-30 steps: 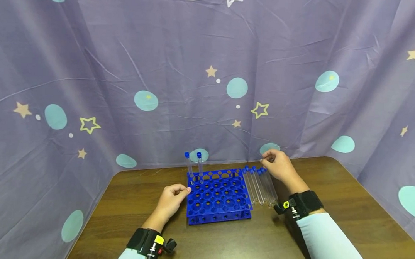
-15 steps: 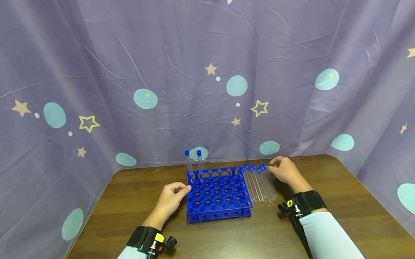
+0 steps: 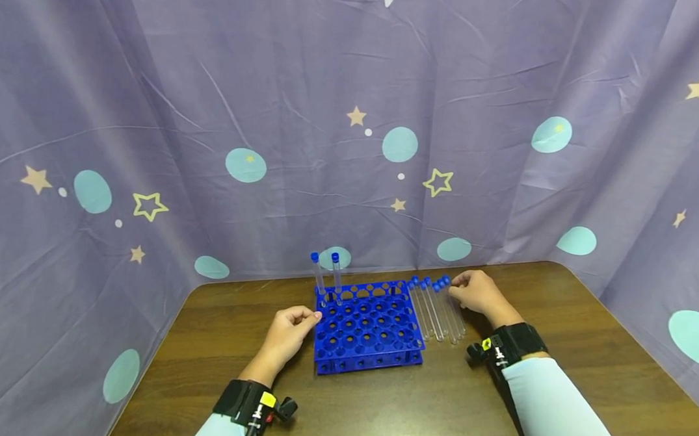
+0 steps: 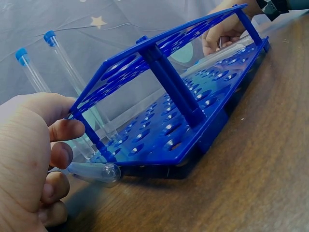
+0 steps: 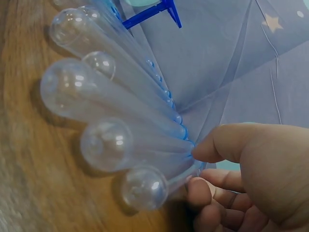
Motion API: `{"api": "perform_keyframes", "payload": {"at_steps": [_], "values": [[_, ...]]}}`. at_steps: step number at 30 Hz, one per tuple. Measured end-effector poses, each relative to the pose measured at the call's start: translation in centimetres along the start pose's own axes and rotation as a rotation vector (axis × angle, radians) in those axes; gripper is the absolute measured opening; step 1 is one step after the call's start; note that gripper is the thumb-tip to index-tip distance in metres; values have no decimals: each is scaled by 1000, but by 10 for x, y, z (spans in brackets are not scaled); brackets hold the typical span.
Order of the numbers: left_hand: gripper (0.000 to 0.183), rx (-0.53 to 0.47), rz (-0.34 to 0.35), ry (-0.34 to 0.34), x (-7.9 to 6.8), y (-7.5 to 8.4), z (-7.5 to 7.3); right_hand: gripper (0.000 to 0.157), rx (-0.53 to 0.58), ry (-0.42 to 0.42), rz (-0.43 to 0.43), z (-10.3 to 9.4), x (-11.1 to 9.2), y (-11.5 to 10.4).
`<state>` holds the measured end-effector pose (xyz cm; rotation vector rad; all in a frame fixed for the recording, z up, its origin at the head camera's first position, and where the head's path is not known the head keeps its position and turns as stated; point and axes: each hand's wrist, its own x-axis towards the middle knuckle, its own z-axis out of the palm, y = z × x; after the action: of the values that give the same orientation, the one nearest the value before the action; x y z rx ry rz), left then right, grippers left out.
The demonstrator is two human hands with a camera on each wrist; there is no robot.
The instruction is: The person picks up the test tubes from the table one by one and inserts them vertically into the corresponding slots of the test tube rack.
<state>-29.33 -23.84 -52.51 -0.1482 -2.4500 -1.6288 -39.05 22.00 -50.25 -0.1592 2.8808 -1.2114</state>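
The left hand [image 3: 286, 335] pinches the left edge of the rack [image 3: 358, 331] between thumb and finger. The right hand [image 3: 477, 293] is narrow, with thumb and fingertips closed on the cap end of the outermost tube [image 5: 145, 188], at the right side of the loose row [image 3: 429, 312]. Its cap is hidden by the fingers. The rack sits on the desk [image 3: 364, 414], between the hands; the loose row lies just beside its right edge. Two racked tubes [image 3: 337, 277] stand in the rear left corner.

Caution: the right-hand pinch covers only a short length at one end. If it slips, the tube is likely to drop or roll. A sideways pull may disturb the adjacent tubes, which lie close together on a flat surface. Uneven left-hand pressure may tip the rack and rattle the racked tubes. The left wrist view also shows one tube end [image 4: 110, 172] by the lower fingers; whether that hand holds it cannot be told.

Materials: the tubes are clear, smooth, slim cylinders with rounded bottoms and blue caps. The rack appears to be glossy blue plastic: two perforated plates joined by posts. The desk has a brown wood-grain surface.
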Motion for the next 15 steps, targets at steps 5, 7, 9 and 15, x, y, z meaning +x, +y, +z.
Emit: {"api": "perform_keyframes", "payload": {"at_steps": [5, 7, 9, 15], "values": [[22, -10, -2, -1, 1, 0, 0, 35, 20, 4, 8, 0, -1, 0], [22, -14, -1, -2, 1, 0, 0, 34, 23, 8, 6, 0, -2, 0], [23, -19, 1, -3, 1, 0, 0, 33, 28, 12, 8, 0, -2, 0], [22, -14, 2, 2, 1, -1, 0, 31, 26, 24, 22, 0, -4, -1]]}}
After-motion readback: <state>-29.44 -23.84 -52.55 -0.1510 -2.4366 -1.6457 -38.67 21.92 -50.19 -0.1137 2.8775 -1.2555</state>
